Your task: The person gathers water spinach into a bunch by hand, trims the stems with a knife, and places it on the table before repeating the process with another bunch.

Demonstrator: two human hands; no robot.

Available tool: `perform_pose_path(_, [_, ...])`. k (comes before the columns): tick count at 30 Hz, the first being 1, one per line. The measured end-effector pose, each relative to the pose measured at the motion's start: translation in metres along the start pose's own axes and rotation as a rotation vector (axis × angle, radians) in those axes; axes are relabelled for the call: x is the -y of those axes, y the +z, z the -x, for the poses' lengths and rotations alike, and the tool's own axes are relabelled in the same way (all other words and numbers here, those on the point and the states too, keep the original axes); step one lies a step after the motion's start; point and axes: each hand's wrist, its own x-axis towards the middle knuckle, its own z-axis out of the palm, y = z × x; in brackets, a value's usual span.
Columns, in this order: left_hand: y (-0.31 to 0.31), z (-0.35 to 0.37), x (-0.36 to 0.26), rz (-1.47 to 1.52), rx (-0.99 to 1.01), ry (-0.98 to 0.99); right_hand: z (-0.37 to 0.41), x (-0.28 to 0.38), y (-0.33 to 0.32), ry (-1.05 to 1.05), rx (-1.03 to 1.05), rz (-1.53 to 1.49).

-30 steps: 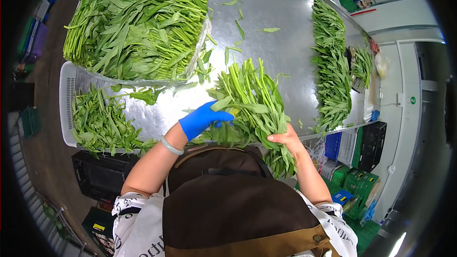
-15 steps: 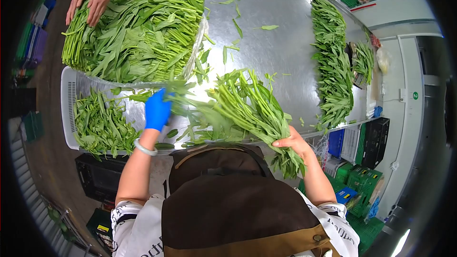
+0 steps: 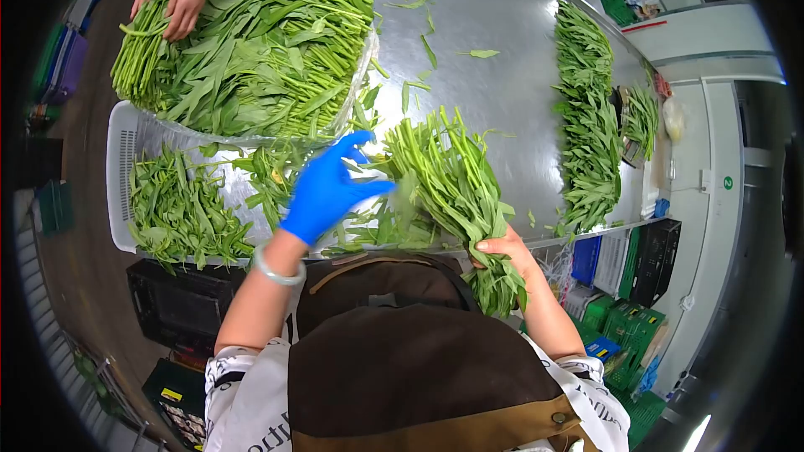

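My right hand (image 3: 502,253), bare, is wrapped round the leafy end of a bunch of leafy greens (image 3: 448,180), whose pale green stems point up and left over the table. In a blue glove, my left hand (image 3: 327,188) has thumb and fingers spread, holding nothing. It is just left of the bunch's stems, above scattered leaves. Loose trimmed leaves (image 3: 180,209) lie in a white crate (image 3: 122,176) at the table's near left edge. Behind the crate rests a large pile of greens (image 3: 251,50) on clear plastic.
At the upper left, another person's hands (image 3: 180,0) hold stems of the big pile. A long row of bunched greens (image 3: 586,117) lies along the right of the metal table (image 3: 494,17). Green crates (image 3: 632,335) and a black crate (image 3: 657,259) stand at the right below the table.
My gloved left hand has moved right from over the crate toward the bunch, its fingers now spread. Leaves near that hand earlier are gone from it. The other person's hands shifted slightly.
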Motion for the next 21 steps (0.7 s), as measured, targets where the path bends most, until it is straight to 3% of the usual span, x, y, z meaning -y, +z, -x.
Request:
perform_pose_path(4, [0.044,-0.008,0.014,-0.063,0.132,0.046,-0.001,-0.002,0.018,-0.035,-0.018,-0.018])
perform_pose_path(7, [0.054,-0.014,0.036,-0.404,0.084,0.162,-0.001,-0.012,0.002,0.007,0.097,-0.139])
perform_pose_path(11, [0.044,-0.015,0.051,-0.475,-0.131,0.354,0.001,-0.020,-0.005,0.044,0.112,-0.190])
perform_pose_path(13, [0.021,-0.029,0.049,-0.082,-0.243,0.036,0.005,-0.017,0.000,0.034,0.075,-0.159])
perform_pose_path(14, [0.011,-0.032,0.050,-0.056,-0.416,0.108,0.007,-0.017,0.001,0.031,0.054,-0.144])
perform_pose_path(16, [-0.019,-0.046,0.057,0.204,-0.574,0.009,0.008,-0.019,0.000,-0.029,0.077,-0.154])
perform_pose_path(19, [-0.040,-0.044,0.047,0.236,-0.467,-0.039,0.004,-0.019,-0.001,-0.041,0.105,-0.173])
perform_pose_path(20, [-0.031,-0.039,0.047,0.366,-0.334,-0.075,0.002,-0.019,-0.004,-0.020,0.121,-0.176])
perform_pose_path(21, [-0.018,-0.032,0.041,0.341,-0.197,0.033,0.001,-0.019,-0.005,0.002,0.136,-0.180])
